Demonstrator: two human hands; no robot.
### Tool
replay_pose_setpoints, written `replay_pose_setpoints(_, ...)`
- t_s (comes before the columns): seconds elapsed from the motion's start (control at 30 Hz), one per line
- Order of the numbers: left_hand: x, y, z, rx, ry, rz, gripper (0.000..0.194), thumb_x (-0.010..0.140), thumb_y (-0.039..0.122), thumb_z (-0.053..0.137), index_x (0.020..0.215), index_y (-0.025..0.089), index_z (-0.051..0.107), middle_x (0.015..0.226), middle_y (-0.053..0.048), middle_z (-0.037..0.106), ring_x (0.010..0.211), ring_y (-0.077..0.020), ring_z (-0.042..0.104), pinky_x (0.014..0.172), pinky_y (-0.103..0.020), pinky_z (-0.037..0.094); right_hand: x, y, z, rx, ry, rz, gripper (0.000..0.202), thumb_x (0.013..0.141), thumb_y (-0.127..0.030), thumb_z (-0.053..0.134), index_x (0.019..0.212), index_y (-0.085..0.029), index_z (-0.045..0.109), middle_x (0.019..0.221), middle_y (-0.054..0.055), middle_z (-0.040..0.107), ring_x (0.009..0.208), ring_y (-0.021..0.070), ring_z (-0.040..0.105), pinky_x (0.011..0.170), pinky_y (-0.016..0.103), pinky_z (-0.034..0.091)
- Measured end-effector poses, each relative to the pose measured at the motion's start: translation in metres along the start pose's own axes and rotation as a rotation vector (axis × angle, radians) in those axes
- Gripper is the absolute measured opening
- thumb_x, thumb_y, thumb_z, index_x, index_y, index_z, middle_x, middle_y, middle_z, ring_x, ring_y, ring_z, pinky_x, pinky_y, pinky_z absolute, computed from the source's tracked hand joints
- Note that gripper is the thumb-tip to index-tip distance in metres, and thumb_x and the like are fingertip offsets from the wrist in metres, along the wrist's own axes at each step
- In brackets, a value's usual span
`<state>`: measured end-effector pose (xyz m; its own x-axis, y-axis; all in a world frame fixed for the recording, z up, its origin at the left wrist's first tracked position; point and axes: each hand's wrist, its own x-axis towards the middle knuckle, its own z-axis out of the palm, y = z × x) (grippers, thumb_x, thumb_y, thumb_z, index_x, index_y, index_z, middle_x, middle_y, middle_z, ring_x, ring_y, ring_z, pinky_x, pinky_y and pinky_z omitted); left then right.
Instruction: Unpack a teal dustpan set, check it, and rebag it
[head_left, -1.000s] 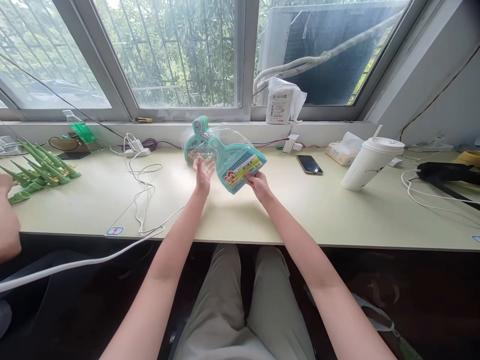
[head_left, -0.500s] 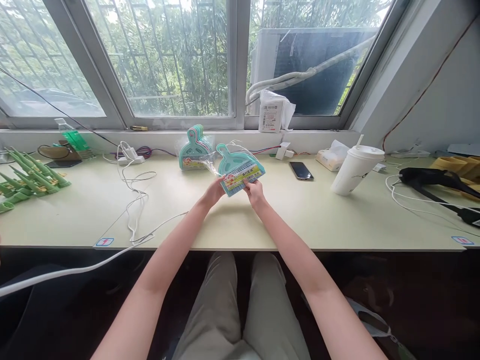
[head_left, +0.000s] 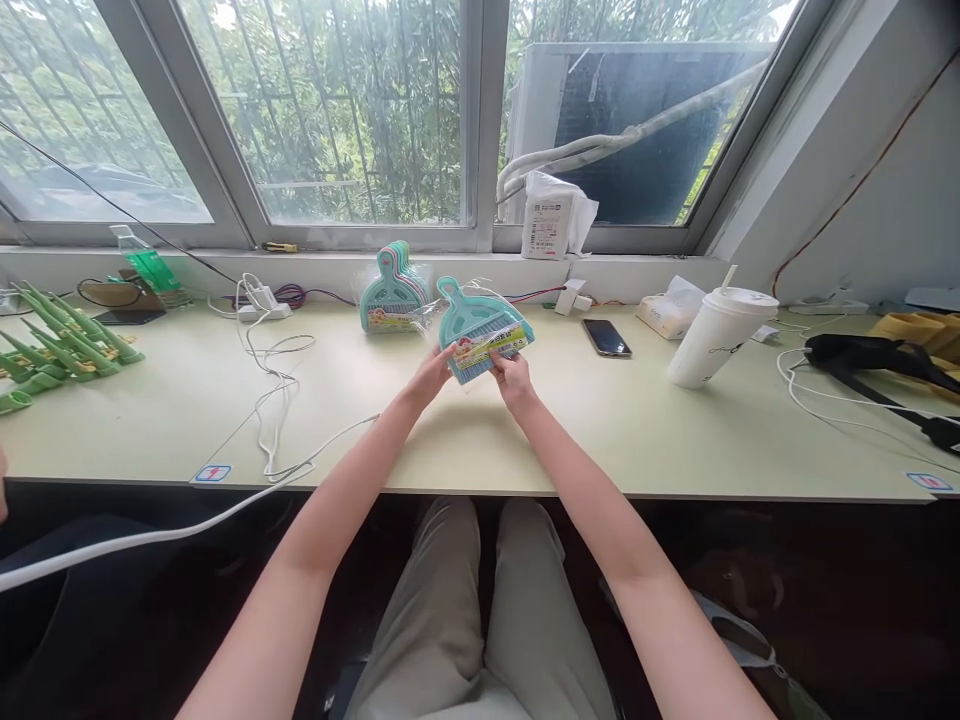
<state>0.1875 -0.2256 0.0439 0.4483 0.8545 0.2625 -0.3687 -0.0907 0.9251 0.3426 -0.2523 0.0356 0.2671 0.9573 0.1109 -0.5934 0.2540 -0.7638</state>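
A teal mini dustpan and brush set [head_left: 486, 325], wrapped in clear plastic with a printed label, is held tilted above the desk. My left hand [head_left: 433, 377] grips its lower left edge. With the thumb on the front, my right hand [head_left: 513, 380] pinches the lower right part. The fingers behind the set are hidden. Just behind and to the left stands a bagged stack of similar dustpans [head_left: 393, 290], leaning near the window ledge.
On the pale desk [head_left: 600, 440], a phone [head_left: 607, 338], tissue pack [head_left: 670, 308] and tilted white cup [head_left: 721, 330] stand right. White cables [head_left: 276, 400] run across the left, near green spiky pieces [head_left: 67, 345] and a bottle [head_left: 150, 265]. A black strap [head_left: 877, 370] lies far right.
The view has shifted slightly. Both hands keep their hold on the dustpan set, whose label has tipped a little and now catches glare.
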Motion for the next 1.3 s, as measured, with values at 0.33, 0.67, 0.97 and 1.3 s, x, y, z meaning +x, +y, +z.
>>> replay_pose_setpoints(0.33, -0.005, 0.006, -0.001, 0.164, 0.020, 0.045, 0.065, 0.069, 0.041, 0.078, 0.127, 0.029, 0.052, 0.120, -0.005, 0.066, 0.110, -0.0266, 0.062, 0.087, -0.039, 0.051, 0.005, -0.007, -0.004, -0.032, -0.047, 0.051, 0.025, 0.068, -0.019, 0.072, 0.091, -0.018, 0.063, 0.103, 0.006, 0.072, 0.104, 0.0229, 0.067, 0.093, 0.036, 0.057)
replay_pose_setpoints(0.67, -0.003, 0.000, -0.005, 0.138, -0.034, -0.006, 0.072, 0.069, 0.038, 0.078, 0.133, 0.031, 0.046, 0.126, -0.006, 0.063, 0.115, -0.0289, 0.059, 0.086, -0.038, 0.051, 0.024, -0.011, -0.021, -0.017, 0.182, 0.002, 0.023, 0.083, -0.041, 0.059, 0.095, -0.021, 0.060, 0.102, 0.006, 0.071, 0.102, 0.0200, 0.067, 0.081, 0.031, 0.060)
replay_pose_setpoints(0.97, -0.004, 0.002, -0.006, 0.116, -0.010, -0.026, 0.067, 0.070, 0.033, 0.076, 0.131, 0.030, 0.049, 0.125, -0.006, 0.064, 0.116, -0.0289, 0.059, 0.088, -0.041, 0.051, 0.023, -0.014, -0.020, -0.042, 0.092, 0.047, 0.033, 0.083, -0.049, 0.061, 0.102, -0.022, 0.061, 0.109, 0.007, 0.070, 0.105, 0.0213, 0.067, 0.087, 0.036, 0.060)
replay_pose_setpoints(1.3, 0.001, 0.003, -0.016, 0.046, 0.038, 0.005, 0.064, 0.070, 0.032, 0.076, 0.130, 0.026, 0.053, 0.122, -0.006, 0.066, 0.115, -0.0274, 0.060, 0.092, -0.040, 0.051, 0.011, -0.006, -0.010, -0.199, -0.156, 0.037, 0.049, 0.057, -0.025, 0.088, 0.099, -0.022, 0.061, 0.102, 0.003, 0.072, 0.101, 0.0224, 0.067, 0.093, 0.041, 0.056)
